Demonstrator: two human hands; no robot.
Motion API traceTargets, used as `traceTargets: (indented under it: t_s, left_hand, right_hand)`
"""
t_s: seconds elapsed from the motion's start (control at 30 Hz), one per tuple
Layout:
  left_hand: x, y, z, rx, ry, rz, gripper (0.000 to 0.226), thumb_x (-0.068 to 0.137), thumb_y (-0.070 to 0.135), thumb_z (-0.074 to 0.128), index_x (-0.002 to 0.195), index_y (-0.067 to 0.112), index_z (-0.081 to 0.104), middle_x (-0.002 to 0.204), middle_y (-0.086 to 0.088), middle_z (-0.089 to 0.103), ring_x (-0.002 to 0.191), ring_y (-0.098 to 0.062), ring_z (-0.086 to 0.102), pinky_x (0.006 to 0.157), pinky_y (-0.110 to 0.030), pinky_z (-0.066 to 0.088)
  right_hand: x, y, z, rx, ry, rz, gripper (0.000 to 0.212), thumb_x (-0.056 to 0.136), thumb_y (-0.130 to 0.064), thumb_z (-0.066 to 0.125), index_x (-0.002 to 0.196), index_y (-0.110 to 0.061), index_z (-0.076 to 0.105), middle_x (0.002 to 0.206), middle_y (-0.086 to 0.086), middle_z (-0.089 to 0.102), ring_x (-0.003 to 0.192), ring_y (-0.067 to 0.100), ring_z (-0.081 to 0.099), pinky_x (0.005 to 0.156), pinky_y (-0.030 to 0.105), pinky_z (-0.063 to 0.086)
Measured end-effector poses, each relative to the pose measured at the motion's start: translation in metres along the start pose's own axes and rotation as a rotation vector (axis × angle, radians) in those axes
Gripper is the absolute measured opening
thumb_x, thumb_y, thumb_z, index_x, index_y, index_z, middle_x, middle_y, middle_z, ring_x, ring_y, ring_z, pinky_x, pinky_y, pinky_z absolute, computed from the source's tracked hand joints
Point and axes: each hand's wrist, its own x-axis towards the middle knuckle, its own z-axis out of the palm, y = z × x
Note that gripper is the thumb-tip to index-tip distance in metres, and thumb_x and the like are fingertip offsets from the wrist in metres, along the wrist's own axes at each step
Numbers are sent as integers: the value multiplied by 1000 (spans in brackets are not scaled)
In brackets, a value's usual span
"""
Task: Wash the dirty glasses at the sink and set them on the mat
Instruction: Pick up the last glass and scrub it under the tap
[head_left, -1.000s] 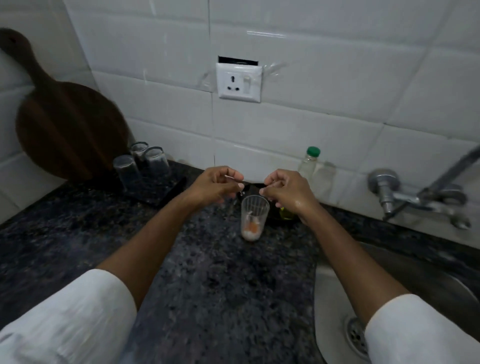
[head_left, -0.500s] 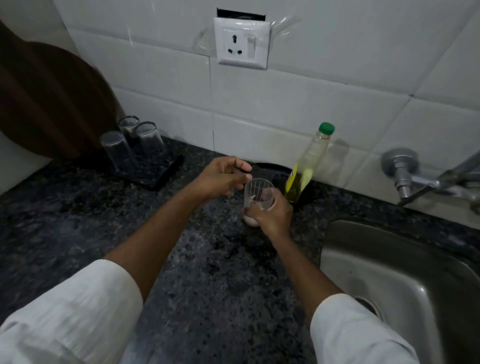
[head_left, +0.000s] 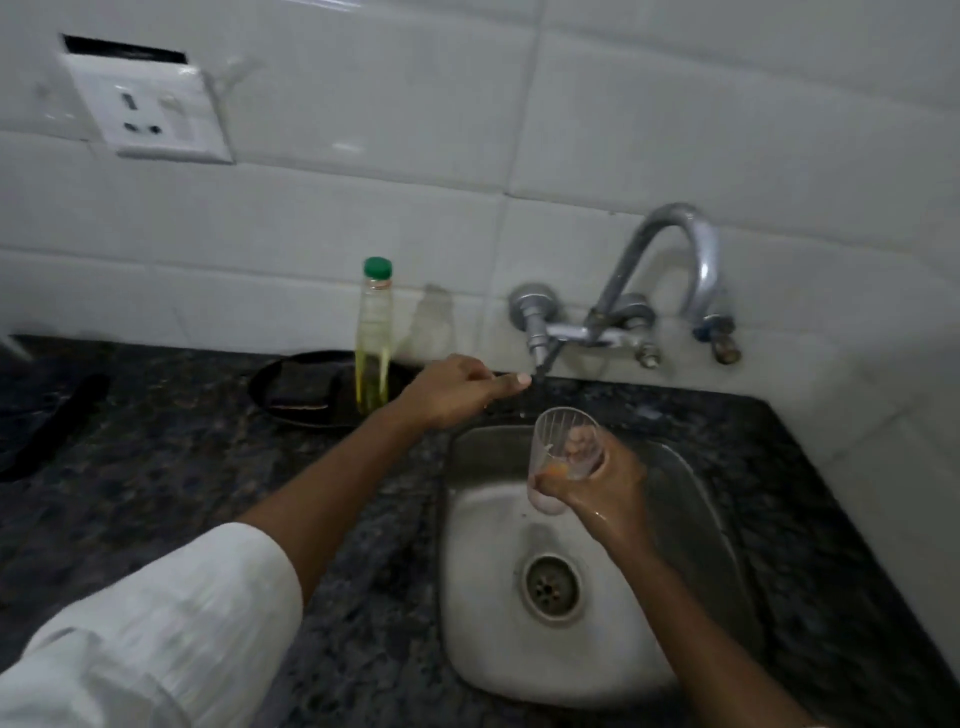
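Clear ribbed glass (head_left: 563, 457) with orange dregs sat gripped in the right hand (head_left: 602, 483) over the sink (head_left: 483, 597). At its ten o'clock, the left hand (head_left: 452, 392), fingers loosely curled and holding nothing, reached toward the tap handle (head_left: 540, 343).

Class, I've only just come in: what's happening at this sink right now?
A person is washing up. The right hand grips a dirty glass, orange residue at its bottom, above the steel sink. The left hand reaches toward the tap lever, fingers outstretched. No water is visibly running. An oil bottle stands on the counter behind.
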Motion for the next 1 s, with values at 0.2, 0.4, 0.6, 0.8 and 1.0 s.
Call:
traceTargets:
  t_s: [0.2,0.4,0.6,0.8,1.0]
  left_hand:
    - [43,40,62,360,291,-44,71,81,81,45,72,12,60,77,-10,64,80,-30,66,65,-35,45]
    - [53,40,73,421,439,-78,71,88,76,36,63,12,57,67,-9,63,66,-30,64,57,-33,43]
    - [57,30,74,303,463,-44,70,91,68,38,61,11,66,65,-8,66,63,-28,62,61,-36,47]
    - [68,16,72,352,456,1,65,88,60,30,86,14,75,79,-8,70,69,-24,62,65,-35,48]
    - [74,8,70,359,435,-28,72,79,64,18,88,16,71,84,-8,72,75,-25,65,72,-38,53]
  right_hand:
    - [14,43,-62,-1,-24,66,52,49,-25,92,93,-23,66,89,-7,67,84,15,64,69,29,51]
    - [27,55,-71,27,-89,42,56,42,-35,91,89,-24,63,84,-11,65,77,9,63,61,23,49]
    - [38,40,-62,87,-106,36,62,40,-41,88,95,-25,63,88,-9,67,80,9,64,72,37,58]
    - [39,37,-62,106,-91,35,66,35,-47,85,94,-27,63,91,-9,68,83,9,65,74,37,59]
    - [36,36,-64,91,-62,19,69,31,-54,79,93,-26,64,89,-9,68,81,9,65,72,36,58]
